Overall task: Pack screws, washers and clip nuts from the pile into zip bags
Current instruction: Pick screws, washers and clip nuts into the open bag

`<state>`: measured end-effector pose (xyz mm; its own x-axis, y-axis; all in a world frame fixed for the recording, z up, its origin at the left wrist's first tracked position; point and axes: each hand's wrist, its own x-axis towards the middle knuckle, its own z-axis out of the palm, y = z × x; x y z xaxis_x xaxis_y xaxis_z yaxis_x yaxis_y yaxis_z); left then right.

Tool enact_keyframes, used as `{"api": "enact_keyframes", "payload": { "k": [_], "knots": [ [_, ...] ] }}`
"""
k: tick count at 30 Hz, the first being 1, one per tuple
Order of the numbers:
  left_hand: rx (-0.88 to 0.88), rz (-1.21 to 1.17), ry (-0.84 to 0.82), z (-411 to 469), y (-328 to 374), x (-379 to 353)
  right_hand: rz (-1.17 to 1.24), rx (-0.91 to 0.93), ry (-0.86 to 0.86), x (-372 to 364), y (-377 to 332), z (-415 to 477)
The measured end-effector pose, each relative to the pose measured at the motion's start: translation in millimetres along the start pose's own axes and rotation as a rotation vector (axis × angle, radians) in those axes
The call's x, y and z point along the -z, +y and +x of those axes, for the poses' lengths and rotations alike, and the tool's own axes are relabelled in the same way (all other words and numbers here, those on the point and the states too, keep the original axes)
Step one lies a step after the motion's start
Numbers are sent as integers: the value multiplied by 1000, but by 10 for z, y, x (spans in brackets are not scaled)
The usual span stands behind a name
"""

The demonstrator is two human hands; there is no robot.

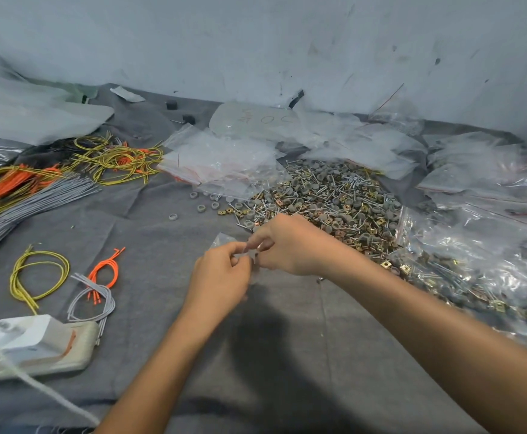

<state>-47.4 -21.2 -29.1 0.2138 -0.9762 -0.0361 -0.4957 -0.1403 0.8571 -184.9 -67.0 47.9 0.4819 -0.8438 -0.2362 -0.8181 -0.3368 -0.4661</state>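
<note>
I see both hands meeting over grey cloth (287,339), just in front of pile (334,198) of screws, washers, clip nuts. left hand (221,274): fingers curled, pinching small clear zip bag (222,238). right hand (290,245): pinching same bag from other side. Bag mostly hidden by fingers; contents, I can't tell. empty bag stack (221,161) behind pile's left edge. loose washers (201,208) left of pile. filled bags (475,261) at right, touching pile. yellow wire loop (36,274) well apart, far left.
</note>
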Motion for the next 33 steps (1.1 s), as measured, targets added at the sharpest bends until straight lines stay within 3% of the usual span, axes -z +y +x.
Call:
{"api": "enact_keyframes", "payload": {
  "k": [8, 17, 25, 28, 33],
  "knots": [
    [27, -133, -39, 12, -12, -20, 144, -3, 231, -127, 22, 16],
    [24, -213, -62, 57, -57, -52, 62, 51, 223, -292, 36, -119],
    [84, -251, -56, 72, -80, -126, 104, -113, 499, 504, 752, -176],
    [63, -245, -56, 56, -64, -120, 48, -166, 469, 578, 1040, -29],
    [62, -255, -61, 31, -60, -103, -40, -142, 280, 349, 1121, 393]
  ]
}}
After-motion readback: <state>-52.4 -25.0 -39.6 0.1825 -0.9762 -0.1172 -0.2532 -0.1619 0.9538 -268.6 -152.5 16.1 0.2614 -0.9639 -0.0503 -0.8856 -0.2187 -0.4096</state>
